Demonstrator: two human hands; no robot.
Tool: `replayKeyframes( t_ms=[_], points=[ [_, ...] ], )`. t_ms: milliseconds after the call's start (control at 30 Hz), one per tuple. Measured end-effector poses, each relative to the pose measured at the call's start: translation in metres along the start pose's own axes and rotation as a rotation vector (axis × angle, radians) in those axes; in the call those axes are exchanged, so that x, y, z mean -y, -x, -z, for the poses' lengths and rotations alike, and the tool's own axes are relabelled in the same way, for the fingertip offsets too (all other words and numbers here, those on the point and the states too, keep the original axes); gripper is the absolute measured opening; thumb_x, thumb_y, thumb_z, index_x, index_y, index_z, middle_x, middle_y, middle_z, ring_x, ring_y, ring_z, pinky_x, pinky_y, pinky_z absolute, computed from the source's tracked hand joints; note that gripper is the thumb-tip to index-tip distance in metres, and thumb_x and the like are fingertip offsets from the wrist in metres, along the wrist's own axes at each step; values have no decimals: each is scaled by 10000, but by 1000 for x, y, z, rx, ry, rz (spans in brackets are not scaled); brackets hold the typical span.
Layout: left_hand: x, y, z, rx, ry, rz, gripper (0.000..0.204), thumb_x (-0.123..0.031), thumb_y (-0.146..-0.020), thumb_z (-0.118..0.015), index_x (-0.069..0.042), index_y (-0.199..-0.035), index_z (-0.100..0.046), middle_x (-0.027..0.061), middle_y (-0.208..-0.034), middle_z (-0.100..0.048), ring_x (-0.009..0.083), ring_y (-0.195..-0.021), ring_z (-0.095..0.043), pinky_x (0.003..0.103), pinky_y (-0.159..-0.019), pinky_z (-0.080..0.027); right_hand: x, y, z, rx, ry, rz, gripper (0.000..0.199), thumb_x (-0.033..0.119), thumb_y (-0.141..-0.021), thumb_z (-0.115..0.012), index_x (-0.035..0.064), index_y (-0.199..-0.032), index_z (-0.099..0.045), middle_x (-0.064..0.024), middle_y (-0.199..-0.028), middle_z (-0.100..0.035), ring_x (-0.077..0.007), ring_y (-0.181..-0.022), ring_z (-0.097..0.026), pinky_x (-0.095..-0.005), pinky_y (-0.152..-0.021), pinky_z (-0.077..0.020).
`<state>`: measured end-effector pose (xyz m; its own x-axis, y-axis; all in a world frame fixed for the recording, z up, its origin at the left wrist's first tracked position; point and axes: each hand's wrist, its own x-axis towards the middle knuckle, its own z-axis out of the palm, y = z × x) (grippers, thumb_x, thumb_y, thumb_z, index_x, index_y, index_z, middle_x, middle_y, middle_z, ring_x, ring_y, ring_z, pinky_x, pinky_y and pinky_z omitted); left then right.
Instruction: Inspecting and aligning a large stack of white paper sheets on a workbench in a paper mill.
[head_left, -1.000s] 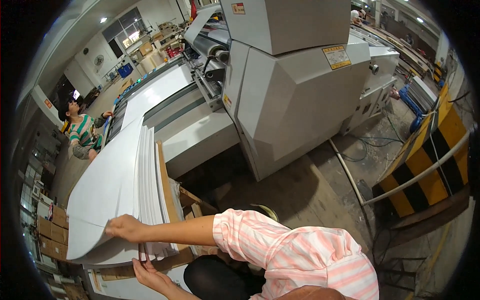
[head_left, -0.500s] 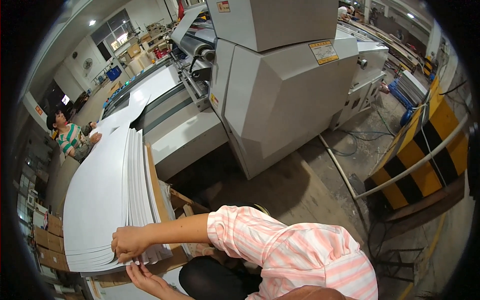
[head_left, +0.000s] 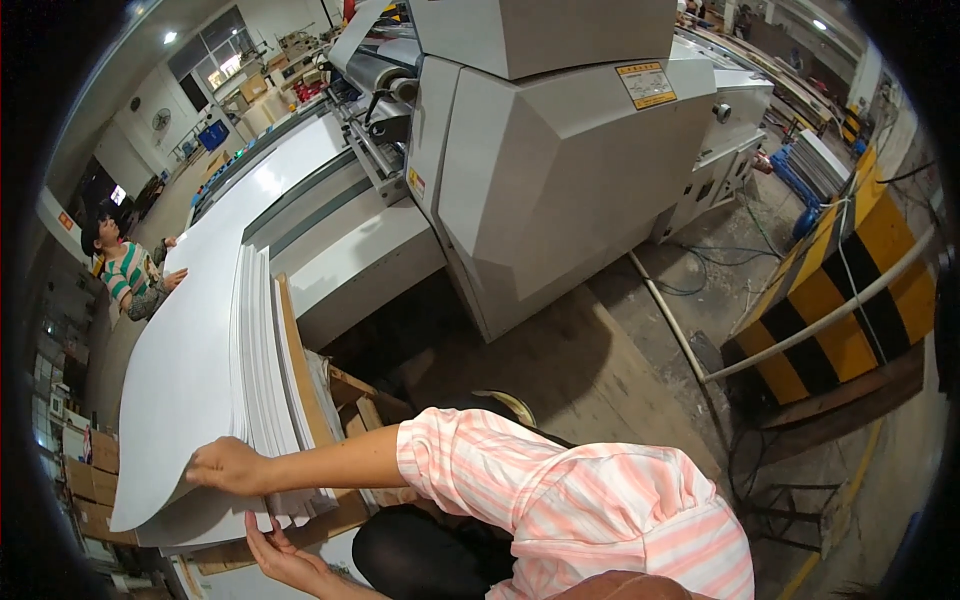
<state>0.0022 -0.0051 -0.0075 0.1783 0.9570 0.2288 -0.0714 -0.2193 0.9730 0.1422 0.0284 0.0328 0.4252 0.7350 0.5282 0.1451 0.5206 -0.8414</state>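
A tall stack of large white sheets (head_left: pixel 185 345) lies in front of me on the left, its near edges fanned into several layers. My right hand (head_left: pixel 232 466) is closed on the near edge of the top sheet. That edge is lifted and curls up off the sheets below. Lower down, my left hand (head_left: pixel 285 555) is turned palm up with its fingers apart. Its fingertips are at the near edges of the lower sheets; whether they touch is hard to tell. A brown board (head_left: pixel 300 365) stands along the right side of the stack.
A big grey machine (head_left: pixel 570 190) stands ahead, its feed bed (head_left: pixel 290 165) bearing white sheets beyond the stack. A co-worker (head_left: pixel 130 270) in a striped top has hands at the stack's far left edge. To the right is a black-and-yellow striped barrier (head_left: pixel 800 335) with a pale rail.
My right hand has moved slightly left and up, lifting the top sheet's near edge. The top sheet now lies further along the feed bed. My left hand stays near the lower edges.
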Motion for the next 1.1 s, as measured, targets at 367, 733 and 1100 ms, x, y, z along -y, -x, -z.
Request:
replayKeyframes(
  t_ms=[367,733,1100],
  points=[
    [13,-11,1,-162,200,-40,426,-339,-912,-474,44,-1078,-562,89,-934,-590,176,-802,-567,273,-679,-447,24,35,30,605,788,599,331,471,-704,-602,170,-797,-704,-50,-936,-644,-271,-907,-555,-397,-743,-443],
    [15,-12,-19,-160,170,-19,388,-227,-894,-497,131,-1041,-502,176,-1013,-516,254,-850,-561,297,-679,-524,51,144,100,441,590,475,218,285,-742,-632,73,-778,-664,-108,-856,-615,-312,-799,-569,-411,-642,-446],
    [28,-40,-10,-143,148,-31,424,-185,-888,-511,148,-1144,-457,223,-1080,-484,292,-891,-545,315,-715,-560,60,227,100,609,514,234,232,252,-775,-592,37,-836,-655,-147,-815,-607,-331,-778,-577,-428,-634,-442]
  ],
)
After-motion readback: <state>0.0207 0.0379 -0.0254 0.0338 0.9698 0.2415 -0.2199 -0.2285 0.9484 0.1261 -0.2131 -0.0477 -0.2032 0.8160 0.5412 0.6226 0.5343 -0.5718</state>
